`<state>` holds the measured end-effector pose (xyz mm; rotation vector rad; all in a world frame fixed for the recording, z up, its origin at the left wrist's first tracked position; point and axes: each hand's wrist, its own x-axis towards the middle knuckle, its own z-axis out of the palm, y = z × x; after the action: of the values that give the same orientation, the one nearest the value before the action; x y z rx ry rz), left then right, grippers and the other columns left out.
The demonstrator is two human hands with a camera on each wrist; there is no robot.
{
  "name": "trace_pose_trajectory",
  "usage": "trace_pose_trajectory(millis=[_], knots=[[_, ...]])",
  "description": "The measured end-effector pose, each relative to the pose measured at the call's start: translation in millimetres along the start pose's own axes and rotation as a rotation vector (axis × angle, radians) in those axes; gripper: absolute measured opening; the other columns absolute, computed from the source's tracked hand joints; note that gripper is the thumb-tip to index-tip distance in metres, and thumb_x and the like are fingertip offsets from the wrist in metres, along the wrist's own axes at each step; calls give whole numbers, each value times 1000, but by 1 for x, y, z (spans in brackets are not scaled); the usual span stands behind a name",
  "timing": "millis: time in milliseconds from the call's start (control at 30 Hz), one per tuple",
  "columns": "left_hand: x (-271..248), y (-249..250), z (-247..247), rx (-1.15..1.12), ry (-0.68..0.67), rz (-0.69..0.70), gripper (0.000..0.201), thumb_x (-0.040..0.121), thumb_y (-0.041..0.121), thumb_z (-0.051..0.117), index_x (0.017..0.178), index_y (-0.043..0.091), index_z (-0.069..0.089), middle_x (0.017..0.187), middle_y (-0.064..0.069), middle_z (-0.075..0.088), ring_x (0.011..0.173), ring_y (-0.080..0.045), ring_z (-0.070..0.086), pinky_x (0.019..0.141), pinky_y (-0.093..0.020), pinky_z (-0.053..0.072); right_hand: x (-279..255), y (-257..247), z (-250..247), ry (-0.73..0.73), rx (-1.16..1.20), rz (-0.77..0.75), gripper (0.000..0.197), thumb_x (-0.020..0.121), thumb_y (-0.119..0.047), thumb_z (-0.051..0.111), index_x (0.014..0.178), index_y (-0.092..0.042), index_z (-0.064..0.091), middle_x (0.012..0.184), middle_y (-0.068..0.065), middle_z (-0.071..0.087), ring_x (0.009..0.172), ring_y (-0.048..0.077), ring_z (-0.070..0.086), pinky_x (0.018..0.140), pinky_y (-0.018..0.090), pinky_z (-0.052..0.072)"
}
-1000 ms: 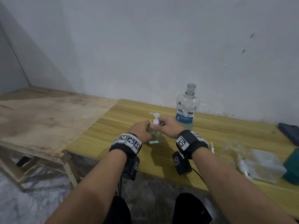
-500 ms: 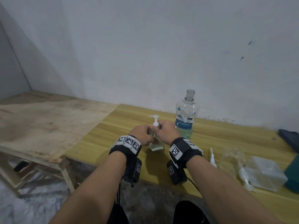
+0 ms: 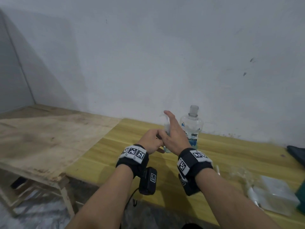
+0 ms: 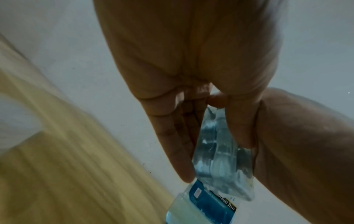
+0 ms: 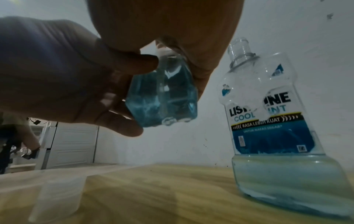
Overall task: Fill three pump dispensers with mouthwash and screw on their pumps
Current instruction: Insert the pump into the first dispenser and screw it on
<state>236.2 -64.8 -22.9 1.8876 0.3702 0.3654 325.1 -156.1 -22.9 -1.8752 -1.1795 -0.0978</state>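
Observation:
A small clear pump dispenser (image 5: 164,94) with blue mouthwash hangs tilted above the yellow table (image 3: 115,156). My left hand (image 3: 152,142) grips its body, fingers on one side and thumb on the other (image 4: 212,150). My right hand (image 3: 171,129) lies against the dispenser's top and right side with its fingers stretched straight up, hiding most of the pump. Only a strip of the dispenser (image 3: 167,129) shows between the hands in the head view. The large mouthwash bottle (image 3: 191,128) stands uncapped just behind and to the right, about a third full (image 5: 273,136).
A bare plywood bench (image 3: 41,138) adjoins the table on the left. At the right lie a loose white pump (image 3: 217,169), clear plastic containers (image 3: 277,194), a teal object (image 3: 302,200) and a dark object (image 3: 297,154). A wall runs close behind.
The dispenser has come up off the table in my left hand. My right hand has let go of the pump collar and straightened its fingers. The head view has tilted upward.

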Motion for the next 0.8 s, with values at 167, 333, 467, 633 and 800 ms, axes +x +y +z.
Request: trace_pose_trajectory(millis=[167,333,467,633,800], knots=[[-3,-12,2,-21,-11,-4,20,80,-11,53,89,4,63,107,-29,63,92,-37,65,77,-51,59,-4,8,11,-7,-8,20,59,86,-23,53,134,-39,24,114,7,56,72,14,54,70,30,43],[-4,-15,1,-20,-17,-2,22,80,-13,51,84,4,62,101,-27,63,87,-33,64,76,-48,60,-2,9,14,-33,-3,20,63,86,-22,53,137,-41,21,117,6,52,78,19,58,74,35,50],[-3,-14,1,-32,-32,-22,23,80,-14,51,85,6,61,101,-23,63,88,-32,65,75,-45,60,-2,11,15,-22,-26,35,57,87,-23,53,132,-39,22,116,8,54,79,21,58,77,38,52],[-2,-14,0,14,-39,-25,19,82,-11,54,88,4,64,93,-17,64,87,-30,65,78,-48,60,-6,16,13,-27,98,55,69,90,-32,59,143,-39,15,120,7,55,97,23,61,87,38,51],[1,-22,-8,70,-53,-39,25,82,11,74,106,6,66,97,-13,64,90,-29,68,79,-43,60,-4,23,3,-127,170,194,27,97,-39,53,103,-14,60,87,-3,63,79,17,61,70,30,47]])
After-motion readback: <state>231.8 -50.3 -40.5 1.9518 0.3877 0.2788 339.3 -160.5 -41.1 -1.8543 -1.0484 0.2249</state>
